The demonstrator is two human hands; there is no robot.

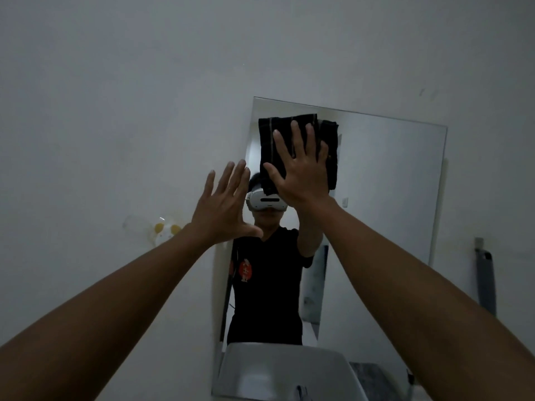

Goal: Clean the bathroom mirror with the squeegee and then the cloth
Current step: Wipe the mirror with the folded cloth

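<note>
A frameless rectangular mirror (385,198) hangs on the white wall. My right hand (298,169) lies flat, fingers spread, pressing a dark folded cloth (270,143) against the mirror's upper left part. My left hand (225,206) is raised with fingers apart, holding nothing, at the mirror's left edge, just left of and below the cloth. The mirror reflects a person in a black shirt wearing a white headset. The squeegee may be the grey-handled tool (486,282) hanging on the wall to the right of the mirror; I cannot tell for sure.
A white washbasin (286,369) stands below the mirror, with the tip of a tap (301,392) at the bottom edge. A small clear wall fitting with yellow spots (162,230) sits to the left of the mirror.
</note>
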